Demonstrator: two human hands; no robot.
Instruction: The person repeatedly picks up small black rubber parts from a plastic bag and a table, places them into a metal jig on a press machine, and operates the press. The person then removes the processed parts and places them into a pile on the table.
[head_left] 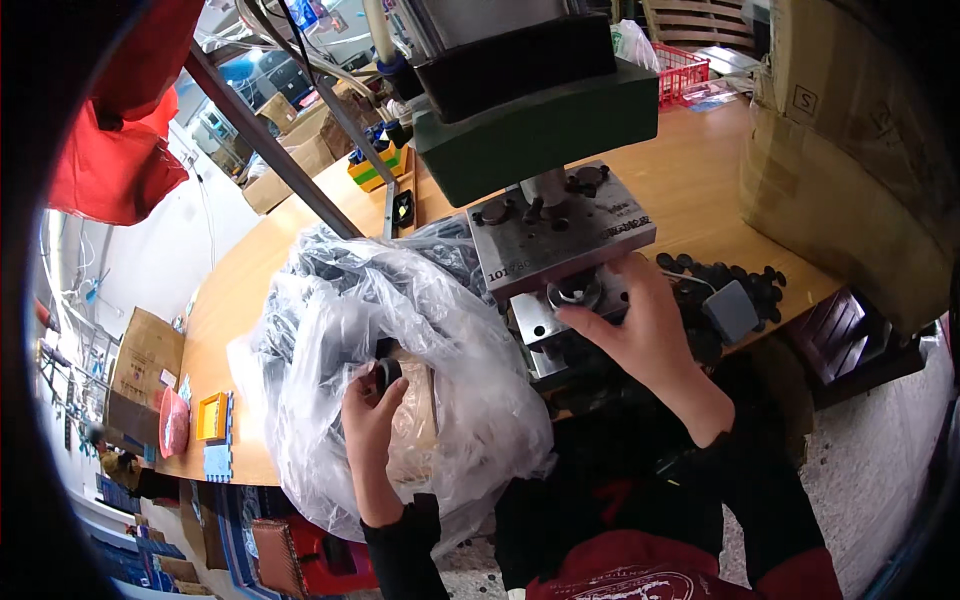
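left hand point(372, 415): fingers pinched on small black round part point(386, 374) over clear plastic bag point(400, 330) | right hand point(640, 320): fingertips closed on dark ring point(575, 292) at press die point(560, 245) | on wooden bench point(690, 170)

Press head point(530, 110) hangs low over steel die block point(560, 240), so only a narrow gap is open at the front. Bulky plastic bag point(400, 330) crowds the left side; black discs pile point(730, 280) and cardboard boxes point(850, 150) block the right. Bare tabletop point(690, 170) behind is open.
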